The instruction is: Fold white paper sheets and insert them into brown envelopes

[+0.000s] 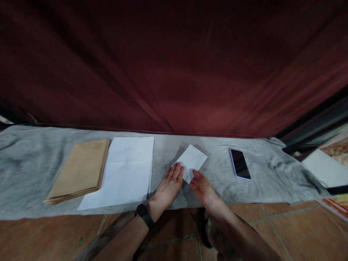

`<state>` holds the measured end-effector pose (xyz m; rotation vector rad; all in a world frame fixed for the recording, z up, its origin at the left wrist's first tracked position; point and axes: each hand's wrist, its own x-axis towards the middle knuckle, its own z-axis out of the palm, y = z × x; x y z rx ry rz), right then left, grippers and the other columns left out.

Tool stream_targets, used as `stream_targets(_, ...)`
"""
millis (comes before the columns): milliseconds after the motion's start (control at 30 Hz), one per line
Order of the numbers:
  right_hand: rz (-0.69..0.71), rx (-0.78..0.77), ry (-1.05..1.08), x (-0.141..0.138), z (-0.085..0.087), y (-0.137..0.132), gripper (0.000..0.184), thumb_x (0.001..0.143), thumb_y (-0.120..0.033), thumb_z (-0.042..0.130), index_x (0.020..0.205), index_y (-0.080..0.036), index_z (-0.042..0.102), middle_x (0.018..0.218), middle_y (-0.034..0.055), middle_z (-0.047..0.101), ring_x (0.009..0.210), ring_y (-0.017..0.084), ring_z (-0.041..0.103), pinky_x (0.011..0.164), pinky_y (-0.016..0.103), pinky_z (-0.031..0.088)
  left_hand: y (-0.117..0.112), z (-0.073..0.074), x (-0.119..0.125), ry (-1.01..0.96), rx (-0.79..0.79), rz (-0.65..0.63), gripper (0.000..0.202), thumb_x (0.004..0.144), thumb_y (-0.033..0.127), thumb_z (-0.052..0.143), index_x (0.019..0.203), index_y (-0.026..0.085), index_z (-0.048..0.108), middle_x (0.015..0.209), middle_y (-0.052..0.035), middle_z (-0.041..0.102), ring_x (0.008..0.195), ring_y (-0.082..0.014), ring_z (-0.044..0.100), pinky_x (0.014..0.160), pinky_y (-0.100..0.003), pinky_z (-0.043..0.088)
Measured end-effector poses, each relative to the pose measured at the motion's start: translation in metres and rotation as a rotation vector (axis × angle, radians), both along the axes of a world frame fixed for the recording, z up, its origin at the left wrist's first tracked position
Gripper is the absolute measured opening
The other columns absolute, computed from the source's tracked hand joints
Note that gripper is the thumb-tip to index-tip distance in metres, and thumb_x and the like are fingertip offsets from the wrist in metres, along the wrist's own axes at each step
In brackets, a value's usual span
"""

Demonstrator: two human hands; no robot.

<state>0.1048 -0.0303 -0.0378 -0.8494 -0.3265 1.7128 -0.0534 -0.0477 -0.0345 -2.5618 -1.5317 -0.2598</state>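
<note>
A small folded piece of white paper (191, 158) lies at an angle on the grey cloth in front of me. My left hand (169, 184) rests flat along its left edge, fingers stretched out and close together; the wrist has a black watch. At the lower right edge, my right hand (202, 186) grips the paper, thumb on top and the other fingers partly hidden beneath. To the left are larger white sheets (127, 170), partly covered by a stack of brown paper envelopes (81, 166).
A phone with a pale purple case (240, 164) lies to the right on the grey cloth (274, 177). Behind the surface hangs a dark red curtain (174, 72). Terracotta floor tiles (304, 232) show below the front edge. Printed items (338, 203) stand at the far right.
</note>
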Motion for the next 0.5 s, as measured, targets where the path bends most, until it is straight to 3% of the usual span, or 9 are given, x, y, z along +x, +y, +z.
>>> stream_targets(100, -0.015, 0.015, 0.009, -0.004, -0.002, -0.001, 0.011, 0.082, -0.021, 0.071, 0.093, -0.025, 0.071, 0.096, -0.0013, 0.078, 0.091, 0.015, 0.073, 0.085, 0.025, 0.059, -0.002, 0.001, 0.004, -0.031, 0.038, -0.014, 0.056, 0.094, 0.015, 0.046, 0.149, 0.011, 0.042, 0.158, -0.0183, 0.042, 0.147, -0.0288, 0.039, 0.112, -0.044, 0.045)
stream_targets(333, -0.012, 0.03, -0.046, -0.004, -0.003, 0.001, 0.011, 0.08, -0.026, 0.072, 0.09, -0.024, 0.069, 0.093, -0.0007, 0.076, 0.089, 0.017, 0.071, 0.084, 0.028, 0.058, -0.007, 0.009, 0.004, -0.019, -0.034, -0.099, 0.055, 0.089, 0.002, 0.04, 0.141, 0.015, 0.051, 0.151, -0.0144, 0.052, 0.141, -0.0235, 0.047, 0.106, -0.037, 0.051)
stream_targets(500, -0.005, 0.005, -0.144, 0.017, 0.002, 0.016, 0.012, 0.081, -0.026, 0.067, 0.093, -0.025, 0.066, 0.098, 0.0009, 0.076, 0.091, 0.017, 0.072, 0.084, 0.031, 0.058, 0.002, 0.021, -0.011, -0.035, -0.126, -0.098, 0.05, 0.087, -0.001, 0.04, 0.13, 0.017, 0.058, 0.143, -0.0113, 0.06, 0.13, -0.0216, 0.058, 0.104, -0.036, 0.052)
